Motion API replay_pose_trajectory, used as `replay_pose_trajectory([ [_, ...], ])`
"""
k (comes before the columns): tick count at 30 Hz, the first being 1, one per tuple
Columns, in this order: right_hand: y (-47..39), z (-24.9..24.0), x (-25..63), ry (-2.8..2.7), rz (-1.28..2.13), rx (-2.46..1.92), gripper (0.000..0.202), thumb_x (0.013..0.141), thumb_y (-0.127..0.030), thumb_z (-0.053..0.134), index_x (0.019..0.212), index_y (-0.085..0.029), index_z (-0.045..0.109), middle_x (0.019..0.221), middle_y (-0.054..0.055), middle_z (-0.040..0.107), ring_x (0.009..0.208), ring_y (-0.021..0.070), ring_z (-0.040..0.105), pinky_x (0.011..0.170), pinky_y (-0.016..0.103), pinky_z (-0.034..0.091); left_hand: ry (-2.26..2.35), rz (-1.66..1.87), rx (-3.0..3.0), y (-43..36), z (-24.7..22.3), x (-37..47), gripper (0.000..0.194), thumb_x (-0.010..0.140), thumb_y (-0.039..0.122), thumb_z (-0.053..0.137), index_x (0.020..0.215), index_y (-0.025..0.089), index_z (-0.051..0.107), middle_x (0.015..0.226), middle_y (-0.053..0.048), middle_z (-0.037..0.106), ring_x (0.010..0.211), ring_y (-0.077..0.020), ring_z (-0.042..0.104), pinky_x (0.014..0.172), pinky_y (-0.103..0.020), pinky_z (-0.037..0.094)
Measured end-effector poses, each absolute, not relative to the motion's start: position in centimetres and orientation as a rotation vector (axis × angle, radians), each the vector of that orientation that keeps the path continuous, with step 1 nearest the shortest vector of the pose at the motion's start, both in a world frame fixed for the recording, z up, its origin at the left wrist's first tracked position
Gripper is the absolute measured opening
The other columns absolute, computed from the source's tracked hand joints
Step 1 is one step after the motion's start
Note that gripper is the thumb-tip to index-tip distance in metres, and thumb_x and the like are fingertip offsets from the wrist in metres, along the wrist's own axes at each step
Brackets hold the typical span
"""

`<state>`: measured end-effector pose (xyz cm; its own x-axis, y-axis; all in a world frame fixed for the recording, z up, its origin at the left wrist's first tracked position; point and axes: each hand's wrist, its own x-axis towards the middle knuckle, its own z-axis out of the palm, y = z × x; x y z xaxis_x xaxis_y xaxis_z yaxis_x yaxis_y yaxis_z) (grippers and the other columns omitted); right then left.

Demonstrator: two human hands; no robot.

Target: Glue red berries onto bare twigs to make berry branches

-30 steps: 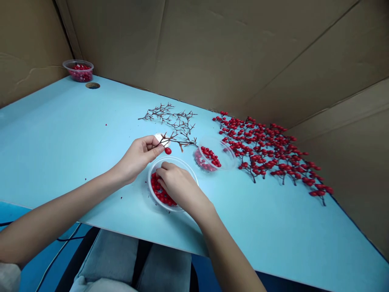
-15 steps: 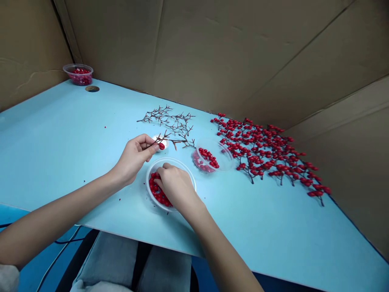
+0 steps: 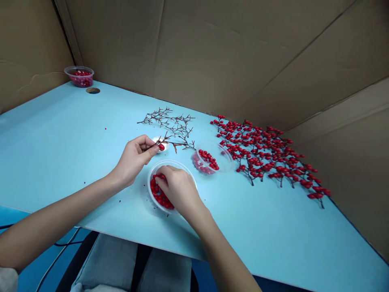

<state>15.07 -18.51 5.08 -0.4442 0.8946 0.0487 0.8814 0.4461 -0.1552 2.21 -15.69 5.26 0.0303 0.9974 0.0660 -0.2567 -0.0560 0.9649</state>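
My left hand (image 3: 133, 158) is closed in a pinch on the stem of a bare brown branch (image 3: 176, 144), which points to the right. One red berry (image 3: 162, 147) sits on it by my fingertips. Below, my right hand (image 3: 179, 184) reaches into a clear round tub (image 3: 149, 188) of loose red berries (image 3: 158, 196). Its thumb and forefinger come together around a berry (image 3: 160, 177), partly hidden by the fingers. A small white dish (image 3: 165, 144) lies behind the held branch.
Bare branches (image 3: 161, 116) lie at the back. A tilted clear tub (image 3: 225, 161) with red berries stands to the right, touching a spread of berry-laden branches (image 3: 261, 150). Another tub (image 3: 80, 77) of berries stands in the far left corner by a round table hole (image 3: 92, 90). Cardboard walls (image 3: 194, 52) enclose the table.
My right hand has shifted slightly within the tub, its thumb and forefinger now around a berry. The tub has moved slightly right. My left hand stays nearly still with the branch.
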Motion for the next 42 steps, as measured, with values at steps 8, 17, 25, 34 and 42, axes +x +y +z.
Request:
replay_pose_trajectory([
  [8,-18.7,5.7,16.1,-1.898,-0.453,-0.954,0.016,0.072,-0.007,0.056,0.085,-0.016,0.054,0.078,0.005,0.064,0.070,0.0128,0.053,0.064,0.024,0.044,0.993,1.264,1.083,-16.1,5.5,2.5,0.014,0.066,0.016,0.057,0.060,0.015,0.044,0.058,0.005,0.051,0.044,-0.0032,0.032,0.044,-0.019,0.024],
  [17,-18.4,5.1,15.8,-1.914,-0.556,-1.068,0.018,0.075,-0.016,0.056,0.091,-0.023,0.055,0.075,-0.001,0.067,0.074,0.0161,0.046,0.067,0.026,0.041,0.975,1.192,1.113,-16.5,5.8,2.6,0.016,0.066,0.014,0.056,0.055,0.015,0.045,0.046,0.007,0.040,0.043,-0.0038,0.033,0.044,-0.019,0.024],
  [25,-18.5,5.1,16.1,-1.885,-0.497,-1.140,0.012,0.075,-0.018,0.055,0.085,-0.025,0.056,0.076,-0.002,0.068,0.082,0.0173,0.047,0.070,0.028,0.040,0.918,1.141,1.056,-16.6,5.7,2.8,0.019,0.065,0.019,0.058,0.055,0.015,0.042,0.047,0.007,0.038,0.041,-0.0030,0.030,0.042,-0.018,0.022],
  [34,-18.7,5.2,16.6,-1.927,-0.597,-1.111,0.011,0.076,-0.016,0.055,0.083,-0.025,0.056,0.072,-0.003,0.068,0.085,0.0189,0.050,0.071,0.032,0.033,0.866,1.105,1.079,-16.5,5.1,2.7,0.019,0.066,0.022,0.059,0.057,0.015,0.044,0.048,0.006,0.039,0.042,-0.0035,0.029,0.041,-0.018,0.021],
  [42,-18.6,5.2,16.6,-1.935,-0.673,-1.076,0.008,0.077,-0.017,0.053,0.079,-0.024,0.056,0.069,-0.003,0.068,0.087,0.0203,0.050,0.071,0.033,0.032,0.842,1.119,1.102,-16.5,5.1,2.7,0.021,0.065,0.022,0.060,0.055,0.015,0.043,0.047,0.007,0.038,0.042,-0.0034,0.029,0.041,-0.019,0.020],
])
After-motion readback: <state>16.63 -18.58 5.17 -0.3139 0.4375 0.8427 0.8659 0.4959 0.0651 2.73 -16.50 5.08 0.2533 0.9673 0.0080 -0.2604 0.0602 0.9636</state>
